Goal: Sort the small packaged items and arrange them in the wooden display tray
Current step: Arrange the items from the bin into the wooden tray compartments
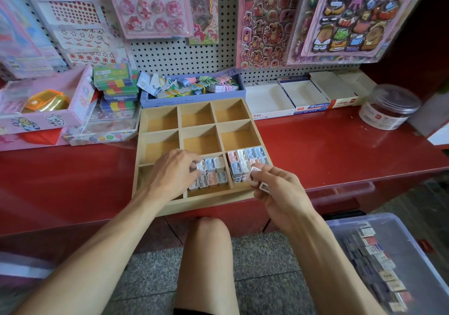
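A person is sitting at a red bench (pixel 328 149), filling a wooden display tray (pixel 159 120) of nine compartments. The left hand (pixel 173 172) is pinching a white packet (pixel 201 166) in the near middle compartment. The right hand (pixel 279 190) is curling around several spare packets (pixel 255 172) beside the near right compartment. Judging by the neat rows, each packet wants standing upright, snug against its neighbour, colours grouped. Print on the cardboard boxes (pixel 308 106) behind is too small to read.
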